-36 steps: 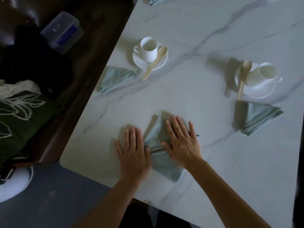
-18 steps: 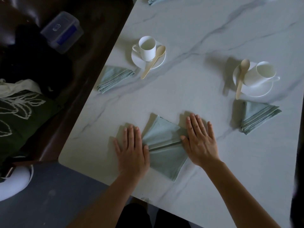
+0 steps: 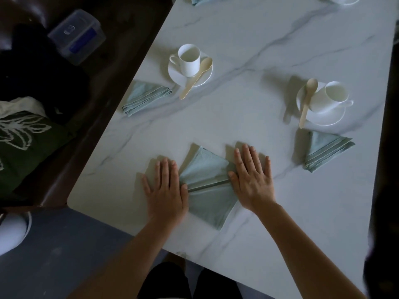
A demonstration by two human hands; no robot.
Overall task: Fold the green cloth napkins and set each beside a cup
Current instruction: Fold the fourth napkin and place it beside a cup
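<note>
Near the table [image 3: 280, 212] edge, I see my left hand [image 3: 166, 188] and right hand [image 3: 251, 180] flat, fingers straight, pressing the green napkin [image 3: 207, 182] between them.

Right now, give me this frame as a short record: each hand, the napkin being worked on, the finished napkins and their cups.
left hand: flat, fingers straight, pressing the left side of the unfinished napkin
right hand: flat, fingers straight, pressing its right side
unfinished napkin: on the marble table, a fold line running between the hands
left folded napkin: beside the left cup
right folded napkin: beside the right cup
</note>
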